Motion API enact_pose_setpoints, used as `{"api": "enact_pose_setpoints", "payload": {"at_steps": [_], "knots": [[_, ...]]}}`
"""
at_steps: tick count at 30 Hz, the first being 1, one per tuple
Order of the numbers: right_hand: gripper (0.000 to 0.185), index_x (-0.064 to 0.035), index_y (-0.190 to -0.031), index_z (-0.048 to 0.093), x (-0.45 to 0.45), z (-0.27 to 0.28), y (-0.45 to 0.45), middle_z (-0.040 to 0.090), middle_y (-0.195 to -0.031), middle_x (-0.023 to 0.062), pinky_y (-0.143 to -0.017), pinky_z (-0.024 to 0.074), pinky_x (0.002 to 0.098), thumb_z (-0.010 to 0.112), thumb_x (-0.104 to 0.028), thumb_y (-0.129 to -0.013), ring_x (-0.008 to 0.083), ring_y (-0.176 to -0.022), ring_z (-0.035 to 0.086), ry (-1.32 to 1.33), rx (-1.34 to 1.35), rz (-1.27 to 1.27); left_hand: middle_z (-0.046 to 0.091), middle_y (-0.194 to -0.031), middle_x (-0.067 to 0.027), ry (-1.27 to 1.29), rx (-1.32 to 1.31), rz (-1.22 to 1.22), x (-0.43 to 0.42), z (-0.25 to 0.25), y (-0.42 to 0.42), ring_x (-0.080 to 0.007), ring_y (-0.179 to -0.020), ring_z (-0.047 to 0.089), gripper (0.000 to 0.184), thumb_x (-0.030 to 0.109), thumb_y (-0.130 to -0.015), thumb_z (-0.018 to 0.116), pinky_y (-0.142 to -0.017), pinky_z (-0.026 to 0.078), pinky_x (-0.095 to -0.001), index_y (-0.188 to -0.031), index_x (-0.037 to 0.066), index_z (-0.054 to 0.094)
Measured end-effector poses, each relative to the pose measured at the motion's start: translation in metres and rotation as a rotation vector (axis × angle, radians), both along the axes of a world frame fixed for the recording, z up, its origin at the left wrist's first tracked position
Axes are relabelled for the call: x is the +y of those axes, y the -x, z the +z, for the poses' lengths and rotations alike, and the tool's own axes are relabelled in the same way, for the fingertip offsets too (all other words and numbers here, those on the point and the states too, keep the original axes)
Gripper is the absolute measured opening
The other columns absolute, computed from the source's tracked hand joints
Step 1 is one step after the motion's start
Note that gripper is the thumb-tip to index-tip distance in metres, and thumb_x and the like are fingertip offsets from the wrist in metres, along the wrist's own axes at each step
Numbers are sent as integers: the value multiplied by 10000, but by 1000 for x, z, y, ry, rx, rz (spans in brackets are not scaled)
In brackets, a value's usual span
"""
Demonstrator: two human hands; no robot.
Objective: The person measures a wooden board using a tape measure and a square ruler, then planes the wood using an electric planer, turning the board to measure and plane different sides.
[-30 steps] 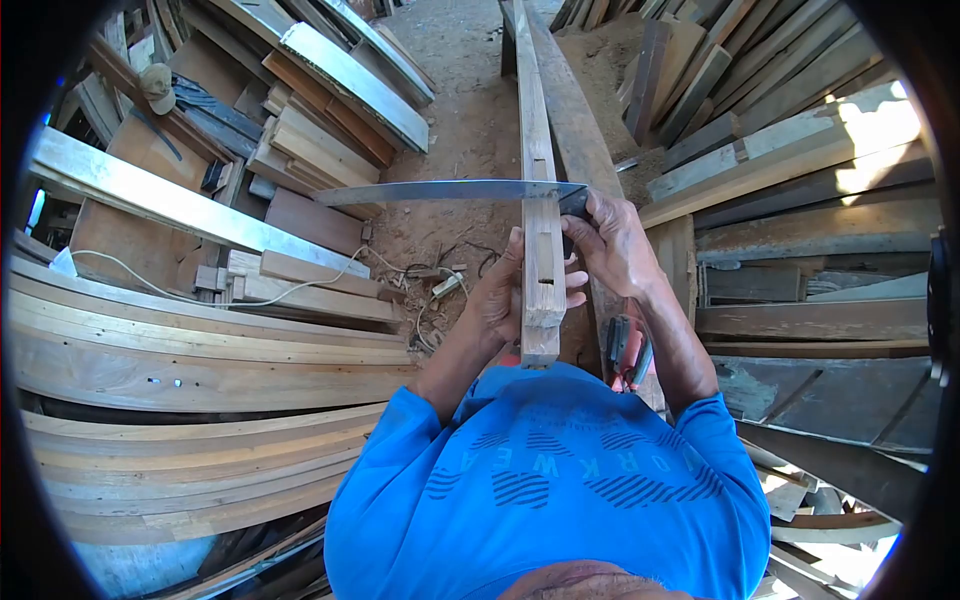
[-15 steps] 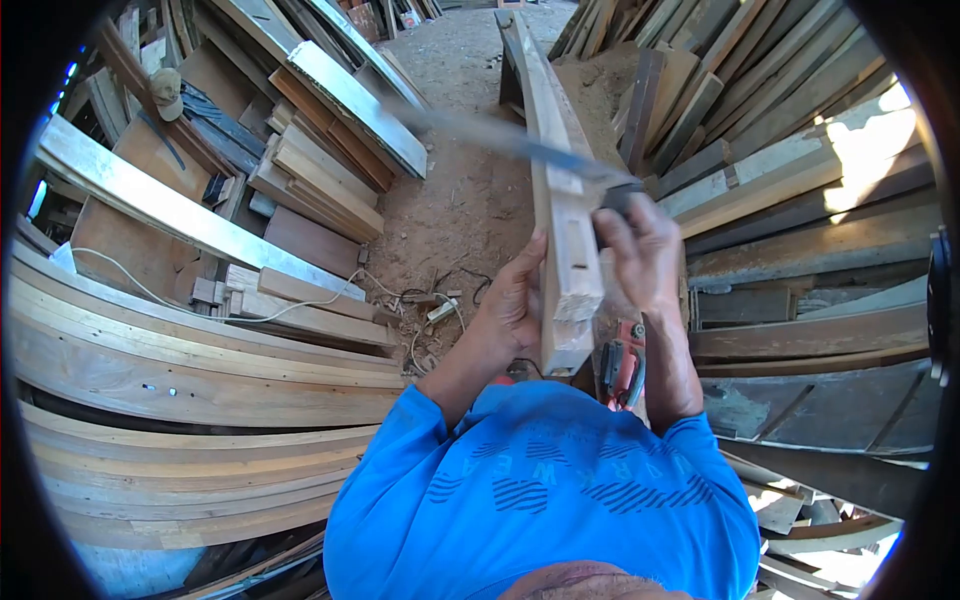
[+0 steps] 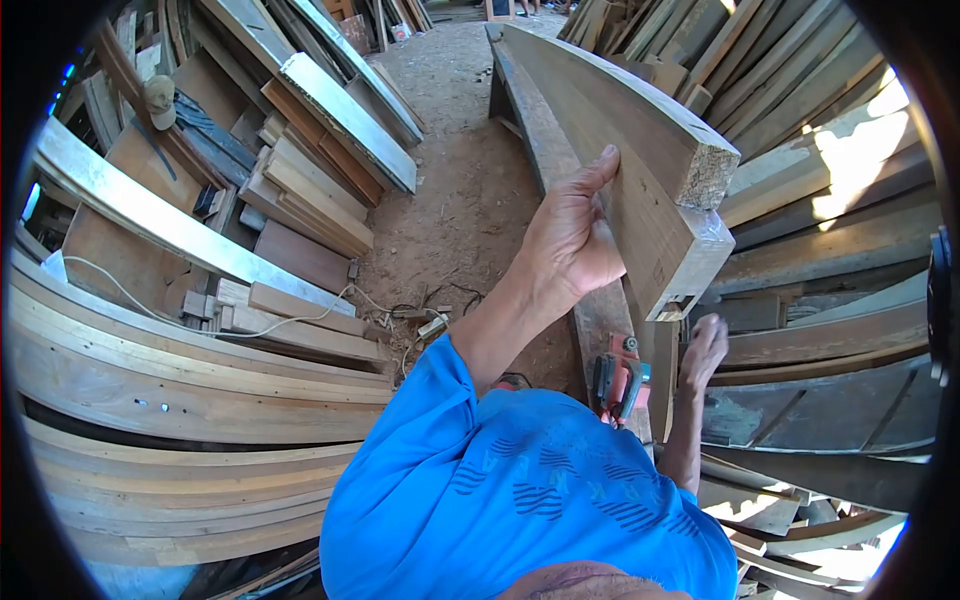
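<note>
My left hand (image 3: 580, 235) grips a long wooden beam (image 3: 640, 200) from its left side, thumb on the face. The beam's near end, which has a stepped cut and a small slot, is raised and turned to the right; its far end reaches down the bench. My right hand (image 3: 708, 345) is low at the right, below the beam's end, with its fingers curled; what it holds, if anything, is hidden. The saw is not visible. A red and black power tool (image 3: 622, 382) sits on the narrow bench (image 3: 603, 318) just in front of my body.
Stacked curved boards (image 3: 200, 370) fill the left side. Planks (image 3: 830, 250) lean and lie in piles on the right. A pale cable (image 3: 300, 318) runs at the left to a socket block (image 3: 432, 326) on the dirt floor (image 3: 440, 200). A cap (image 3: 159, 102) hangs at the upper left.
The beam's near end has been lifted and swung to the right with my left hand. My right hand has moved down and right, and the saw has gone from view.
</note>
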State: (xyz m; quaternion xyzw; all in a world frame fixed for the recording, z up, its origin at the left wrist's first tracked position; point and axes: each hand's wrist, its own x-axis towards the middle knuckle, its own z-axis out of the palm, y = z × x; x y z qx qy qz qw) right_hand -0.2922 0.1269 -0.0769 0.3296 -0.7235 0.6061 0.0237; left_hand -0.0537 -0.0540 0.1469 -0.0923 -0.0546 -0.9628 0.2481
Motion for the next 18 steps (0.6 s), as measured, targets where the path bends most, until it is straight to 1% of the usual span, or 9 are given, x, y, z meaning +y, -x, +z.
{"api": "enact_pose_setpoints", "payload": {"at_steps": [1, 2, 4, 6, 8, 10, 14, 17, 18], "knots": [[438, -22, -777, 530, 12, -22, -2, 486, -680, 82, -652, 411, 396, 437, -324, -1079, 214, -662, 491, -107, 86, -36, 616, -1282, -165, 8, 6, 12, 1, 1, 0, -315, -1196, 637, 409, 237, -1048, 563, -1057, 522, -538, -1373, 21, 438], [463, 19, -834, 574, 28, -47, -1, 570, -731, 190, -698, 444, 464, 450, -361, -1069, 324, -690, 555, -243, 91, -58, 615, -1280, -166, 14, 10, 24, 2, 2, 1, -317, -1194, 637, 412, 237, -1049, 563, -1053, 524, -541, -1373, 17, 434], [466, 14, -944, 637, 59, -105, 6, 668, -946, 306, -781, 482, 536, 491, -419, -1031, 489, -889, 648, -615, -33, -161, 618, -1279, -169, 9, 9, 7, 0, 1, 4, -316, -1196, 636, 412, 239, -1047, 568, -1049, 526, -544, -1367, 14, 441], [491, -24, -1154, 680, 91, -127, -2, 696, -1071, 289, -900, 484, 550, 541, -457, -969, 481, -1033, 658, -899, -77, -152, 620, -1281, -170, 1, 23, -18, -2, 1, 6, -315, -1198, 636, 411, 242, -1044, 574, -1046, 527, -547, -1362, 13, 449], [445, -25, -1068, 714, 130, -172, -2, 697, -1007, 289, -851, 503, 553, 590, -433, -943, 484, -985, 667, -988, -46, -159, 622, -1285, -169, -1, 55, -51, -4, 3, 6, -315, -1199, 636, 409, 243, -1040, 581, -1043, 528, -549, -1356, 16, 457], [409, -48, -1069, 747, 168, -226, 12, 712, -1007, 264, -864, 514, 542, 633, -403, -901, 473, -993, 670, -991, -83, -18, 636, -1273, -169, 8, 36, -23, -2, 3, 6, -317, -1199, 638, 399, 239, -1037, 586, -1049, 522, -551, -1348, 17, 471], [360, -80, -1063, 759, 206, -251, -5, 720, -1055, 244, -937, 510, 528, 648, -369, -879, 460, -1020, 669, -1196, -163, 70, 659, -1262, -175, -28, 24, -39, -4, -5, 8, -327, -1198, 641, 385, 226, -1027, 600, -1057, 511, -553, -1335, 13, 509], [359, -106, -1111, 752, 215, -263, -17, 714, -1126, 224, -972, 494, 537, 641, -352, -874, 438, -1083, 656, -1401, -222, 100, 652, -1264, -241, -85, 19, -79, -7, -13, 7, -364, -1190, 647, 389, 234, -1053, 533, -1057, 503, -567, -1309, -57, 561], [364, -109, -1119, 749, 212, -264, -19, 709, -1143, 220, -978, 490, 540, 639, -353, -872, 434, -1099, 650, -1442, -233, 116, 653, -1221, -255, -54, -12, -30, -4, -11, 4, -359, -1132, 655, 399, 233, -1019, 574, -1005, 513, -559, -1301, -48, 578]]}}
